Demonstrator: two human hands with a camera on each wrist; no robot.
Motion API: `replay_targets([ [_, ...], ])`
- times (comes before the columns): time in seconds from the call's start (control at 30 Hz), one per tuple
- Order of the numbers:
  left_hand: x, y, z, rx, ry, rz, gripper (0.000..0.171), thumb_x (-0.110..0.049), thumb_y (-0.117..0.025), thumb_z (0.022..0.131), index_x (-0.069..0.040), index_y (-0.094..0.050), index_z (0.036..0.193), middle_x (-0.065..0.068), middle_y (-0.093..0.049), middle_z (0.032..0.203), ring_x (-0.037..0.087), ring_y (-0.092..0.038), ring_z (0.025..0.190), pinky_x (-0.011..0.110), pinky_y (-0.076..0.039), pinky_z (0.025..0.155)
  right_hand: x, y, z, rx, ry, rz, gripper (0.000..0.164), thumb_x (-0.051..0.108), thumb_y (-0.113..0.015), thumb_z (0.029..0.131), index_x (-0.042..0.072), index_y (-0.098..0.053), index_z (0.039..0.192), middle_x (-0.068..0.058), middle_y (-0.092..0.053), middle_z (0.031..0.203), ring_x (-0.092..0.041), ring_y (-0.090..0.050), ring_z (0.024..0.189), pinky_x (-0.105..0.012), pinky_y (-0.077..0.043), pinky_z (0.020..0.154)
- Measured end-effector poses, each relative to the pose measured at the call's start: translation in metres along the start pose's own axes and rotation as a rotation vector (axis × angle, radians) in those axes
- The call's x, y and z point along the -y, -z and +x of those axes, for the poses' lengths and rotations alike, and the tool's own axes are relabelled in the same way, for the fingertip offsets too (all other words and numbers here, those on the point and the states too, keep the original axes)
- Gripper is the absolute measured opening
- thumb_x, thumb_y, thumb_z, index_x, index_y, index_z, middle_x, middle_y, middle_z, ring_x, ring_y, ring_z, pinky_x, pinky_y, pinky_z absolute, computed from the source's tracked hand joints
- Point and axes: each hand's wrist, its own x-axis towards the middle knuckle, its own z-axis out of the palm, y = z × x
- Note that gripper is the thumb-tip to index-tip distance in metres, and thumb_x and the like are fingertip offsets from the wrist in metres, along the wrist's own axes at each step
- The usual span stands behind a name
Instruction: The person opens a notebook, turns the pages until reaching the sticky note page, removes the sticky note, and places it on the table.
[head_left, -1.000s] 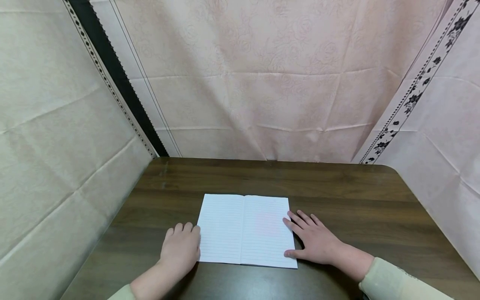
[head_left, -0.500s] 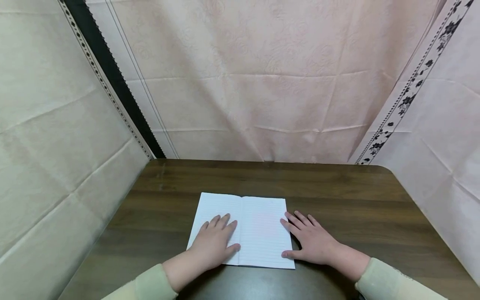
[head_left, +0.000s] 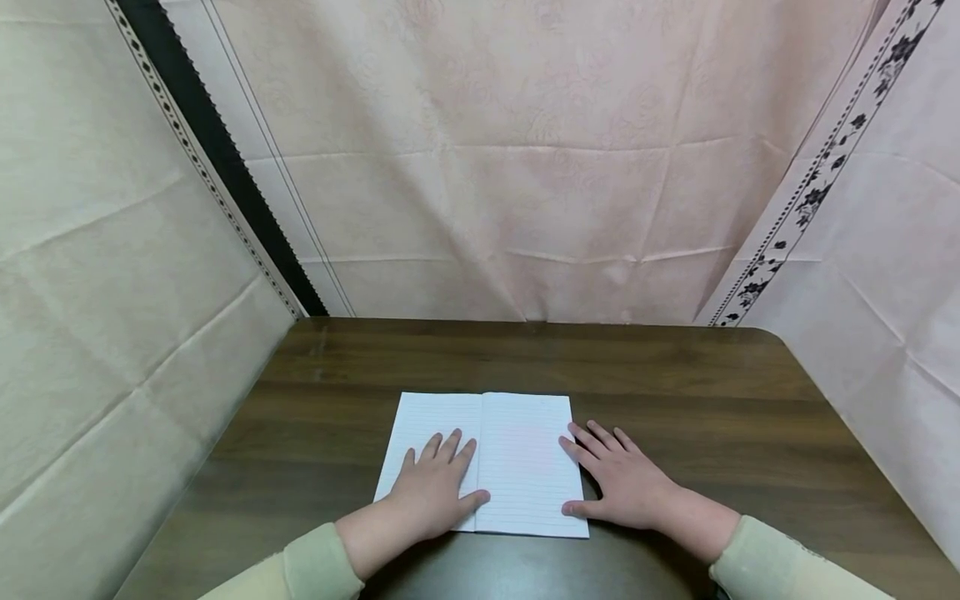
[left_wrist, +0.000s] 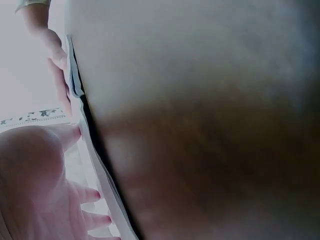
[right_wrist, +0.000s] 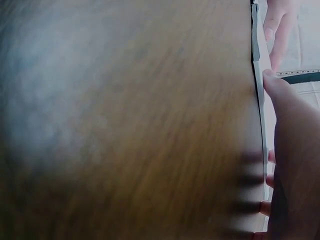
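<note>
An open lined notebook [head_left: 525, 467] lies flat on a dark wood-grain table [head_left: 360, 392], at the near side and roughly centred in front of a person. Its centre fold [head_left: 479, 433] runs away from the person; the two-page spread looks wider from side to side than from front to back.

The left hand [head_left: 431, 496] lies palm down over the left page, fingers spread and pointing toward the far edge, its thumb reaching across the fold. It is the hand nearer the fold, and the right page lies to the right of its fingers. The right hand [head_left: 626, 487] rests at the right edge, fingers fanned: the thumb is near the bottom right corner, the index fingertip is over the page margin, and the palm is beyond the paper. From these fingers, the notebook lies to the left. Neither hand pinches a page.

Pale green cuffs cover both forearms. Beyond the table hangs pinkish cloth [head_left: 525, 208], with a floral border [head_left: 813, 196] at right.
</note>
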Motion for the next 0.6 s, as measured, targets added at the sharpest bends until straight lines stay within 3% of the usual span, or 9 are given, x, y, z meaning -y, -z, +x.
replay_targets([
  [0.6,0.0005,0.0007,0.0007,0.005,0.005,0.018,0.081,-0.068,-0.048,0.092,-0.018,-0.036,0.155,0.011,-0.030,0.160,0.039,-0.027,0.145,0.068,-0.026,0.107,0.0002,0.0046,0.0009,0.046,0.008,0.015,0.112,0.091,-0.046,0.072,0.023,-0.026,0.158,-0.004,-0.018,0.165,-0.035,-0.014,0.150,-0.063,-0.016,0.114],
])
